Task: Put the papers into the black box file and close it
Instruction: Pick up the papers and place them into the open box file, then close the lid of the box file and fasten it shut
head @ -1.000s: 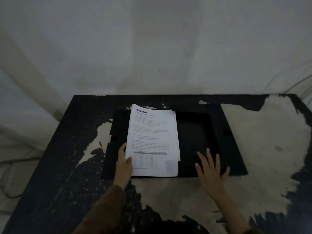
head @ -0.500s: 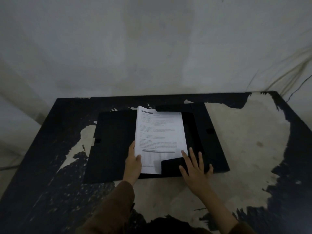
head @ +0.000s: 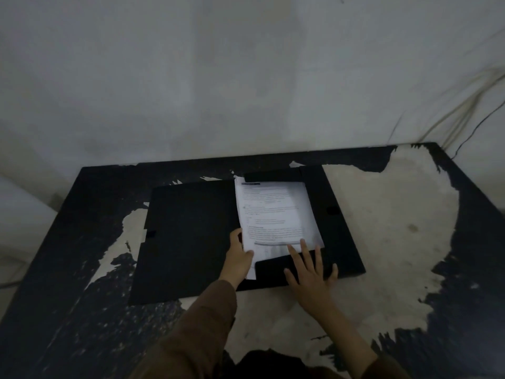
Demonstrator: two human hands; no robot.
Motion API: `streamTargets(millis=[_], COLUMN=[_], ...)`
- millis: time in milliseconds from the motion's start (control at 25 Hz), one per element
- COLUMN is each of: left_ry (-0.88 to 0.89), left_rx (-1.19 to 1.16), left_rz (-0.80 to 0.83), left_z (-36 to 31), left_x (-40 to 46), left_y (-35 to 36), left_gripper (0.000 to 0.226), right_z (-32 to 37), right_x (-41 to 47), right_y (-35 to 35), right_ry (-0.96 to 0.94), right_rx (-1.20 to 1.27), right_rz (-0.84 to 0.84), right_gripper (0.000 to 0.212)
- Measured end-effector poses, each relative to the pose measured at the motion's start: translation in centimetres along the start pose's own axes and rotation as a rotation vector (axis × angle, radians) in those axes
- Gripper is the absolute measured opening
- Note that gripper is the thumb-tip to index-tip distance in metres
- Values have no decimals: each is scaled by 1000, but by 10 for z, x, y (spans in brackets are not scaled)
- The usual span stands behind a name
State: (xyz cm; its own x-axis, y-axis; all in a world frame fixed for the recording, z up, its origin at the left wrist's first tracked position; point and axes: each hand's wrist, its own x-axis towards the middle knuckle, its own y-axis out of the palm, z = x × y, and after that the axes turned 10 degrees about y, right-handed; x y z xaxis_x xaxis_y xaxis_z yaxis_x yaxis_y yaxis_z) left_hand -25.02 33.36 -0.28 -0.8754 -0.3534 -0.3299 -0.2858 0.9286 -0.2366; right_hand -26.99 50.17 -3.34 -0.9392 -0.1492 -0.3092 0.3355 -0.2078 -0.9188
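Note:
The black box file lies spread open on the table, its lid flat to the left. A stack of white printed papers rests in the file's right half. My left hand pinches the papers' lower left edge, thumb on top. My right hand lies flat, fingers spread, on the near black flap, which covers the papers' bottom edge. The fingertips reach onto the sheet.
The table is black with large worn pale patches and stands against a grey wall. Cables hang down the wall at the far right corner. A brown sleeve covers my left forearm.
The papers have slid right from the file's middle into its right half. The near flap has come up over their bottom edge under my right hand.

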Motion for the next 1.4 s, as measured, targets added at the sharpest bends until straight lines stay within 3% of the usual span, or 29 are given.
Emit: streamTargets(millis=[440,720,800,1000,1200,1400], left_ry=[-17,-74,-47,11,-151,-241], left_rx=[236,424,445,609,688,582], left_rz=[283,366,294,-100,-394,-477], left_z=[-14,-9,-6,25,65,82], left_x=[11,22,19,-15,-51,-68], left_y=[13,6,4,-40,-92,-110], left_gripper=[67,69,63,48,55,71], right_z=[-1,0,0,16,23,23], right_x=[0,-5,-8,-18,-20,-20], right_y=[1,-1,0,6,16,22], right_ry=[-6,-46,-64,-205,-215,-213], right_rx=[22,-12,-34,-65,-92,-157], right_rz=[22,46,47,73,78,38], right_gripper=[61,71,76,72,66,69])
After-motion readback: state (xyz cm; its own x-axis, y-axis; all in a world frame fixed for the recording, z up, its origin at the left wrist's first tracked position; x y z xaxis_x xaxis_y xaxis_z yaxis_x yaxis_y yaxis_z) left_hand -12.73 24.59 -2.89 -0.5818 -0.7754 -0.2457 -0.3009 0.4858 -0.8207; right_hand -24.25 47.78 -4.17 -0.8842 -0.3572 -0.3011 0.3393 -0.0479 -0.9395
